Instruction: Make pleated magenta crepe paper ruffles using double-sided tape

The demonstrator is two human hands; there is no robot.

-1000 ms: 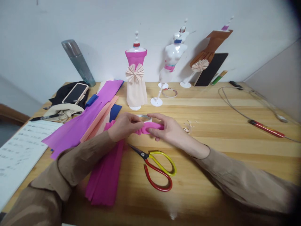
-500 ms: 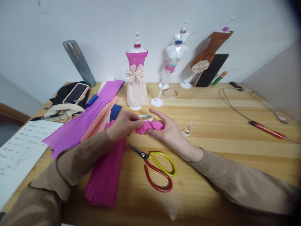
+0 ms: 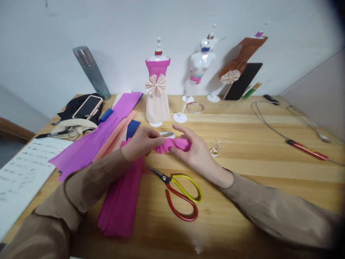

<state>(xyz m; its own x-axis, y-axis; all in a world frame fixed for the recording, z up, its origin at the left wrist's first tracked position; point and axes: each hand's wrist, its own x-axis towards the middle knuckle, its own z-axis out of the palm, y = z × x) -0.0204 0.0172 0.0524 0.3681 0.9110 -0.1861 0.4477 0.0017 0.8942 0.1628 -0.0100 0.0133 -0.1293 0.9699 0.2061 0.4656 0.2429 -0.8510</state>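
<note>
A strip of pink crepe paper (image 3: 167, 144) stretches between my two hands above the table, gathered into small pleats near the left fingers. My left hand (image 3: 141, 143) pinches the pleated end. At the other end, my right hand (image 3: 194, 148) holds the strip between thumb and fingers, with the index finger raised. Scissors with one yellow and one red handle (image 3: 180, 196) lie just below the hands. Under my left forearm is a folded magenta crepe sheet (image 3: 121, 205). A roll of tape (image 3: 167, 135) sits right behind the strip, partly hidden.
A small dress form (image 3: 157, 90) in pink and cream stands behind the hands, others (image 3: 202, 64) farther right. Purple paper (image 3: 99, 136), a phone (image 3: 87, 107) and a bottle (image 3: 91, 72) are at left. A red glue gun (image 3: 306, 149) with its cable lies right.
My right hand has shifted slightly to the right along the pink strip, and its thumb has moved a little. The left hand stays almost still, still pinching the pleats.
</note>
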